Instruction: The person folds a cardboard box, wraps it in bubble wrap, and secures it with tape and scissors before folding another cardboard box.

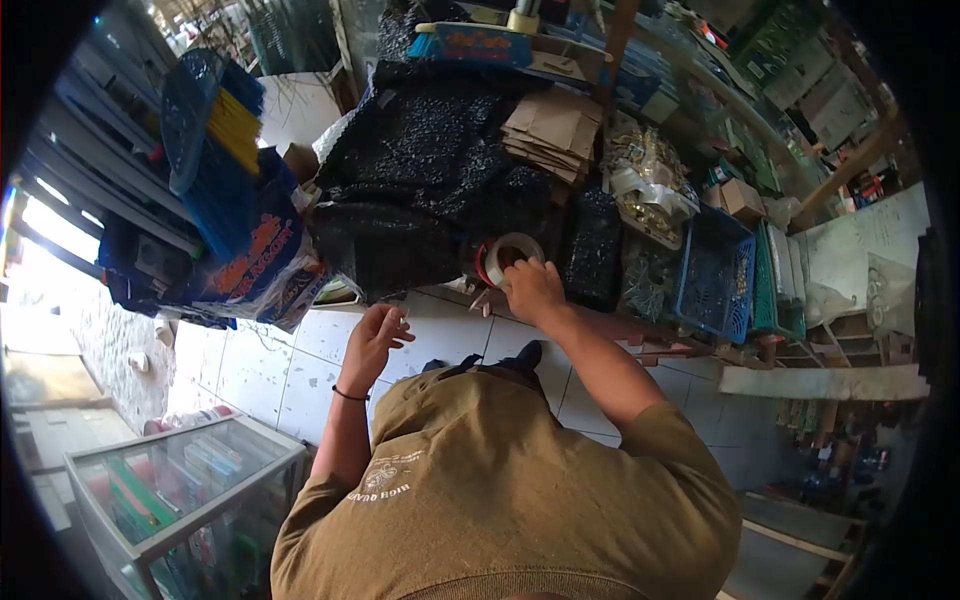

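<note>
My right hand (536, 292) is closed on the near side of a roll of clear tape (520, 244). Red shows along the roll's left side, perhaps part of a dispenser. The roll is at the front edge of the black-covered stack. To the left, my left hand (374, 338) is raised above the tiled floor, its thumb and fingers drawn together. Whatever sits between those fingertips is too small to make out. Near it lies a black plastic-wrapped package (385, 245), with black bubble wrap (425, 140) behind.
Flattened brown cardboard (553, 130) is piled behind the roll. On the right are a bag of brass-coloured parts (650, 175) and a blue basket (742, 290). Brooms (205, 140) and a printed sack (255, 262) crowd the left. A glass case (190, 480) stands at lower left.
</note>
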`<action>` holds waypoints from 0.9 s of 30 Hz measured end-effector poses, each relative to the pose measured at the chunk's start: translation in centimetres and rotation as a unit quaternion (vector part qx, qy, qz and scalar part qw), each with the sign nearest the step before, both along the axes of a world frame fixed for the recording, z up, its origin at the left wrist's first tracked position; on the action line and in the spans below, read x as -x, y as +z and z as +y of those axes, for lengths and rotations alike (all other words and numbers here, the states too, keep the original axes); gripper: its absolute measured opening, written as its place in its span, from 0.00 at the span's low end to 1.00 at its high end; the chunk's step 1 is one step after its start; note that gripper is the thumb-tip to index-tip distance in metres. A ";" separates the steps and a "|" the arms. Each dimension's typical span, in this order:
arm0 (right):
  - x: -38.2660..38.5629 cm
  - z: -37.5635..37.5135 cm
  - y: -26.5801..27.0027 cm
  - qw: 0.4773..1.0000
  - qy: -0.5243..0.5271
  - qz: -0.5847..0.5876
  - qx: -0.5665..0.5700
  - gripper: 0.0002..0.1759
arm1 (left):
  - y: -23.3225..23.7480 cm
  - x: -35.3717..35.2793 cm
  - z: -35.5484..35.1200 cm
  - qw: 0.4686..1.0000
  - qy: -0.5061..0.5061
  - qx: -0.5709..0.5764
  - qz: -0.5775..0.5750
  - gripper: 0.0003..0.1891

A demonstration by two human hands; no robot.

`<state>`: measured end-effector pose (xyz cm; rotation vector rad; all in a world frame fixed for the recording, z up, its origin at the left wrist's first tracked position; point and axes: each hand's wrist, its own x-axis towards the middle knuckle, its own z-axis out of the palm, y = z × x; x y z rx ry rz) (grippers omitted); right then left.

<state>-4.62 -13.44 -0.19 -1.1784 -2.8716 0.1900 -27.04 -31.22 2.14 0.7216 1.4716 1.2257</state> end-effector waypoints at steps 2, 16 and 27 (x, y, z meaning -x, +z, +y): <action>0.3 0.8 -0.3 1.000 0.007 -0.003 0.010 0.08 | -0.7 -0.4 -1.4 1.000 0.015 0.009 -0.015 0.17; -1.5 -1.8 4.3 0.952 0.004 0.303 0.031 0.12 | 1.6 -5.7 1.9 1.000 -0.001 0.000 -0.004 0.13; -8.6 -0.2 7.2 0.713 -0.122 0.486 0.490 0.14 | 4.2 -14.3 11.2 0.991 -0.123 -0.038 -0.046 0.12</action>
